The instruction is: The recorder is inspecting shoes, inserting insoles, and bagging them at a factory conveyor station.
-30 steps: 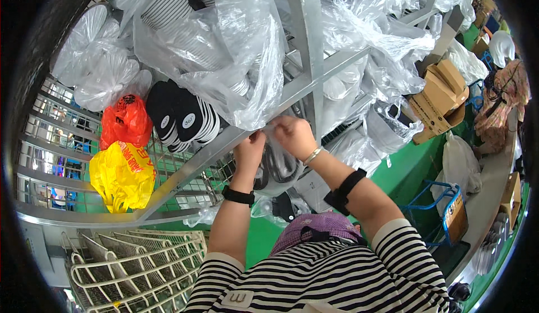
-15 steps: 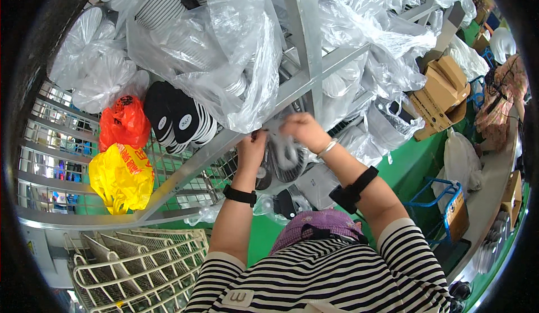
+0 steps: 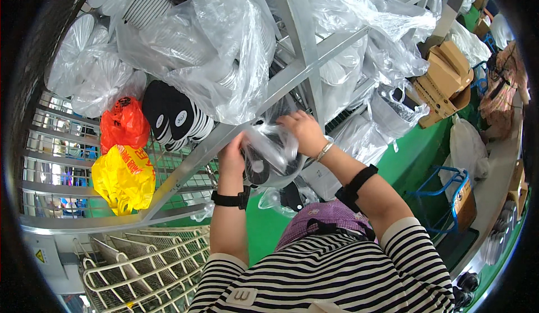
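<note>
In front of me a clear plastic bag [image 3: 275, 149] hangs between my hands, with dark insole shapes showing through it. My left hand [image 3: 231, 154] has its fingers closed on the bag's left edge. At the upper right of the bag, my right hand [image 3: 304, 133] pinches the plastic with bent fingers. A stack of black insoles [image 3: 175, 113] with white round labels stands on the rack to the left. Just beyond my hands, a large clear bag [image 3: 224, 60] of stacked insoles rests on the rack.
A metal rack bar [image 3: 281, 91] crosses beyond my hands. Red [image 3: 124, 123] and yellow bags [image 3: 123, 178] hang at left, above a cream wire rack [image 3: 146, 268]. To the right are cardboard boxes [image 3: 444, 83], a blue-framed cart [image 3: 449, 198] and green floor [image 3: 405, 161].
The clear bag has come down toward me and spread wider between my hands. My left hand has moved slightly left and down; my right hand has closed on the plastic.
</note>
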Demonstrator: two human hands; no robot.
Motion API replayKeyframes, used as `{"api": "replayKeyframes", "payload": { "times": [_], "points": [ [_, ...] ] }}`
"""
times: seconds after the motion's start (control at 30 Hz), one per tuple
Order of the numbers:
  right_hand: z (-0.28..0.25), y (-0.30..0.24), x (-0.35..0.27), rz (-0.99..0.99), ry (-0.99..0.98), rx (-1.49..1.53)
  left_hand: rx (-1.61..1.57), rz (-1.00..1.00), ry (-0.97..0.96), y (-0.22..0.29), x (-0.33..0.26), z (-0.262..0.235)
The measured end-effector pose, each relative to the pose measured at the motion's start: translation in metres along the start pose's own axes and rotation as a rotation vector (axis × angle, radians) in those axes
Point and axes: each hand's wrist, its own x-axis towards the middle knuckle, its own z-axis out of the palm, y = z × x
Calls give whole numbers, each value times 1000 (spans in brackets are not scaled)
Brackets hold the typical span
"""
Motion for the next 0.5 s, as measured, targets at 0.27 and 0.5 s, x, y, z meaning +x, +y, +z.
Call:
{"api": "replayKeyframes", "payload": {
  "times": [0.27,0.5],
  "points": [
    [-3,31,-25,350,412,423,474,-235,31,8,-18,-39],
    [-20,-23,-1,-35,41,-34,244,-112,-394,42,-18,-7]
  ]
}}
